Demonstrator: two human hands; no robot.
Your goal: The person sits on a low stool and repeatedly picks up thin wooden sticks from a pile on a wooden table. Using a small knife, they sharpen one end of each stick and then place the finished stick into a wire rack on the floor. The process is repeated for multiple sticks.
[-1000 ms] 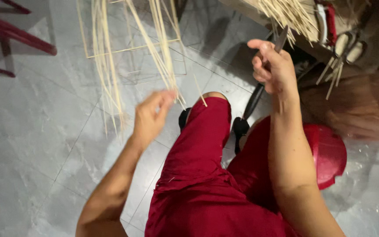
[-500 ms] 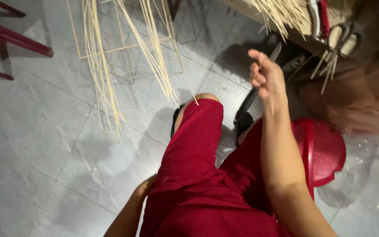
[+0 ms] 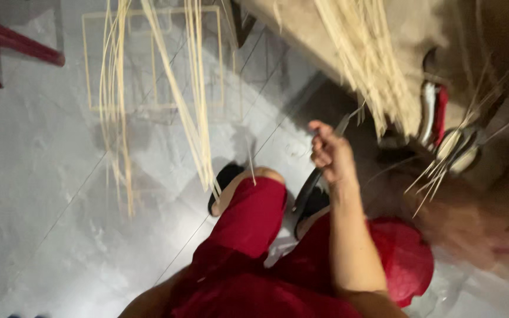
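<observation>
My right hand [image 3: 330, 154] is raised over my right knee, fingers closed around a thin dark tool [image 3: 308, 189] whose grey tip pokes out above the fist. Long pale cane strips [image 3: 197, 118] hang down in front of me and end just above my left knee, in red trousers [image 3: 248, 221]. Neither hand touches them. Only my left forearm shows, at the bottom edge; the left hand itself is out of view. The picture is blurred by motion.
A thick bundle of pale strips [image 3: 366, 59] lies over a sack-covered bench at upper right, with red-handled tools [image 3: 434, 112] and scissors beside it. A square cane frame [image 3: 154, 59] lies on the grey tiled floor. There is a red stool [image 3: 410, 259] under me and a red chair [image 3: 13, 41] at far left.
My left hand let go of the hanging strips and dropped out of view. My right hand stayed raised with the tool. The view shifted left and blurred.
</observation>
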